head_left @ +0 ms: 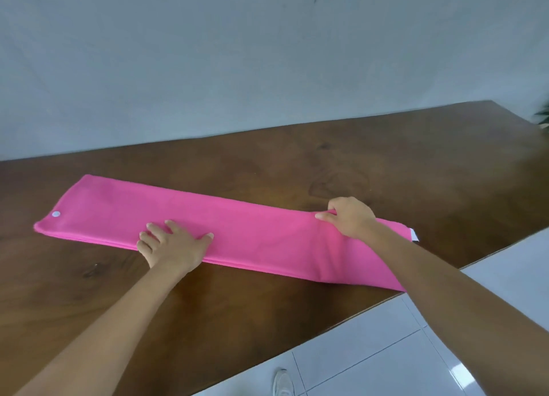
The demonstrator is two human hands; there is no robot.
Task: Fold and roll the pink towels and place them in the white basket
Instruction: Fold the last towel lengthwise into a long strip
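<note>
Head: towel [261, 235] under L hand [173, 245]

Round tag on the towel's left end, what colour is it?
White round tag on the pink towel; head view shows it best.

One head view, high and close, looks forward and down across the table [267, 306] toward the wall [208, 54], tilted, floor [416, 351] below right.

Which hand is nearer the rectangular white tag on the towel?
Right. The right hand grips the pink towel just short of the white tag; the left hand presses flat mid-towel, farther away.
</note>
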